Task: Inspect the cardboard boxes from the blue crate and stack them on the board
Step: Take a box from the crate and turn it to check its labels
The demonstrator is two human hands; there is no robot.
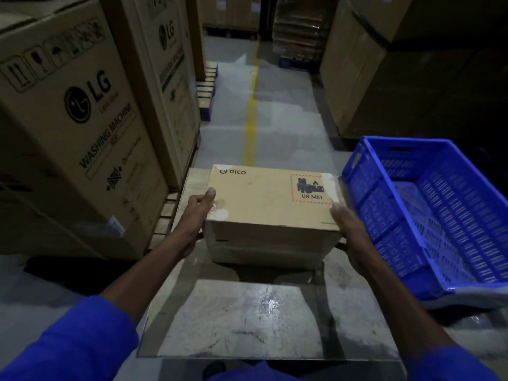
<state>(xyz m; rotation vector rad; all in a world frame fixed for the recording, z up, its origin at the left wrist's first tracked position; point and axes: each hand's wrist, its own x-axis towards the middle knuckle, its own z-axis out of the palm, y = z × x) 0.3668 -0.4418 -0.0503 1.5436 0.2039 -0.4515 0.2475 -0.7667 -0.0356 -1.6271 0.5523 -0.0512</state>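
1. While I watch through the head camera, both hands hold one box (270,200) by its short ends, over the far part of the board (247,320).
2. My left hand (196,215) grasps the left end, thumb on the top face and fingers out of sight round the side. My right hand (347,229) grasps the right end the same way.
3. Whether the box already rests on something or hangs just above it, I cannot tell; its near face seems to show a seam, so a second box may sit beneath, but the light is too dim to be sure.
4. Risk one: if I let go while the box is off-square with whatever lies under it, it could tip or slide towards the floor. The battery label (312,189) suggests a drop would matter.
5. Risk two: fingers tucked under the ends could get pinched as the box settles.
6. Risk three: glossy tape near the left thumb looks slick, so that grip may slip.
7. Risk four: the crate (428,213) sits just right of the board, tilted; my right elbow could knock it on withdrawal.
8. Tall cartons (71,127) stand close on the left, leaving little room.
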